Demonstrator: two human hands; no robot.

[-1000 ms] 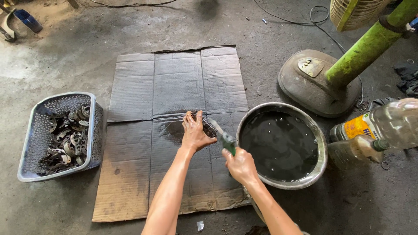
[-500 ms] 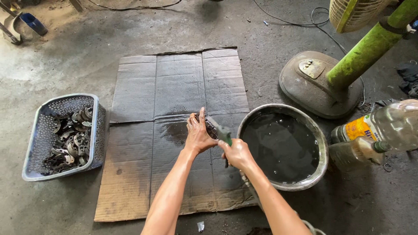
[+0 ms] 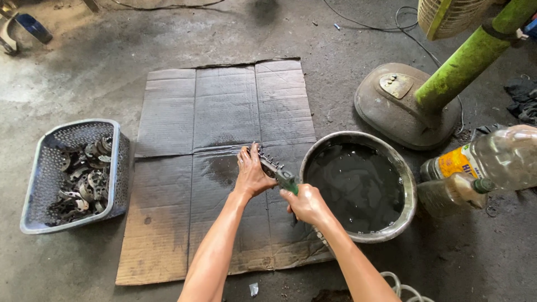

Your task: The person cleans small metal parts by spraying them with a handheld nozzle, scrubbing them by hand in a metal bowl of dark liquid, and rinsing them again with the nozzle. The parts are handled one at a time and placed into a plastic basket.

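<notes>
Head view shows me my left hand [image 3: 250, 174] pinning a toothed metal part [image 3: 264, 160] onto the cardboard [image 3: 224, 117] while my right hand [image 3: 305, 204] grips a green-handled brush [image 3: 286, 180] against it, beside the basin of dark liquid [image 3: 358, 187].

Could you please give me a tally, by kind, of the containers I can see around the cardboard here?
Perforated plastic basket, holding dark metal parts: 1
Round metal basin of dark liquid: 1
Clear plastic bottles, lying to the right of the basin: 2
Total: 4 containers
</notes>
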